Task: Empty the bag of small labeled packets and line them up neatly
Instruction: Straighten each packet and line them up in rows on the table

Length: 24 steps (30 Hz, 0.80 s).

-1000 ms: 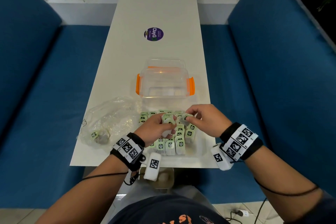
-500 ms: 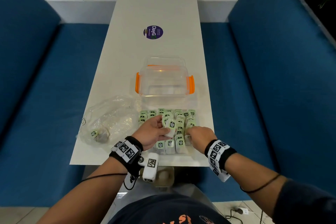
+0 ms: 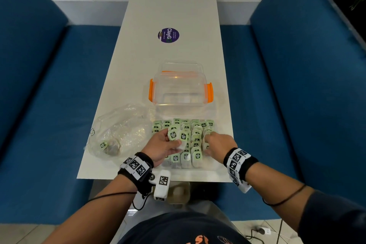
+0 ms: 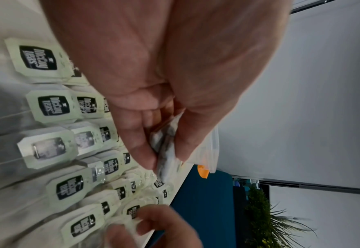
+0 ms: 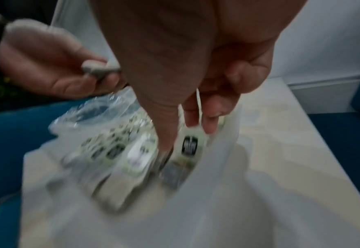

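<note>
White table between blue benches. Near edge: rows of small tea packets with pale green tags, lying on what looks like a clear lid, tags overlapping in columns. Left hand hovers over the left side of the rows, thumb and fingers pinched on a small bunch of packets; left wrist view shows the pinched bag material edge-on between thumb and fingertips. Right hand lies low on the right side of the rows, fingers reaching down onto one tag; right wrist view is blurred, thumb and fingertips appear to close on that tag's upper edge, grip not certain. Crumpled clear plastic bag sits left of the rows, at least one packet inside it. Clear box with orange latches stands just behind the rows, apart from the hands. Round purple sticker farther up the table.
</note>
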Each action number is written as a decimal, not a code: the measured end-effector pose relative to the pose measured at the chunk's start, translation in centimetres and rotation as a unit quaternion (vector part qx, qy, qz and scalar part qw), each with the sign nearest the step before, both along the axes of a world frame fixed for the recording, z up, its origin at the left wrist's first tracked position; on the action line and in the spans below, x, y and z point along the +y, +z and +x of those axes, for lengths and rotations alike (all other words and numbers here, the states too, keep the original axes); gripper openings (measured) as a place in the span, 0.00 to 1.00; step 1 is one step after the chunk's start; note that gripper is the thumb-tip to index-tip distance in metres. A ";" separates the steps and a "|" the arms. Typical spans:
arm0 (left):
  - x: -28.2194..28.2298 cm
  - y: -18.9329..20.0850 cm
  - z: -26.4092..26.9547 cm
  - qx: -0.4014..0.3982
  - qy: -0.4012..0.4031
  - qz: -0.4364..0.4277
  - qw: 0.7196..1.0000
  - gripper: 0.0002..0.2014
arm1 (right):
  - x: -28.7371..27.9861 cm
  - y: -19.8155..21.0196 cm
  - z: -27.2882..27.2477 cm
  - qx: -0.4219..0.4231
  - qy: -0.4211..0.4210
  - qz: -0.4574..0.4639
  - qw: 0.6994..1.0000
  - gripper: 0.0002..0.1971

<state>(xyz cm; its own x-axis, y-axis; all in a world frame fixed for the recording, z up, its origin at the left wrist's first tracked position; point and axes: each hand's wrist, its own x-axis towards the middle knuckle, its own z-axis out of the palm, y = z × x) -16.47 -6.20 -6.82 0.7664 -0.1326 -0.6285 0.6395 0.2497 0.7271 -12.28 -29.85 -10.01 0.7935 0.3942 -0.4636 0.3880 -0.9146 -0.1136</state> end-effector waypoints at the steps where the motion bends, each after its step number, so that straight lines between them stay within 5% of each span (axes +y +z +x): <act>1: 0.1 -0.1 0.0 0.001 0.001 0.000 1.000 0.19 | -0.2 0.4 0.5 -0.004 -0.022 0.023 0.999 0.16; 5: 0.2 -0.2 -0.2 -0.001 0.003 0.006 1.000 0.18 | -0.8 1.4 4.0 -0.064 -0.090 0.094 0.989 0.17; 10: -0.1 0.1 -0.3 -0.005 0.006 0.007 1.000 0.14 | 0.1 0.9 7.0 -0.041 -0.062 0.078 0.994 0.14; 24: 0.3 0.4 -0.6 -0.008 0.016 0.018 1.000 0.16 | -1.8 1.1 6.3 -0.062 -0.050 0.112 0.991 0.12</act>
<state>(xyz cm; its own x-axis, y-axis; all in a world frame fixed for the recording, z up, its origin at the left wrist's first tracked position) -17.05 -5.92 -6.43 0.7803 -0.0861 -0.6194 0.6193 0.2439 0.7463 -5.97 -31.66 -8.94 0.8790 0.3931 -0.2700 0.3212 -0.9065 -0.2742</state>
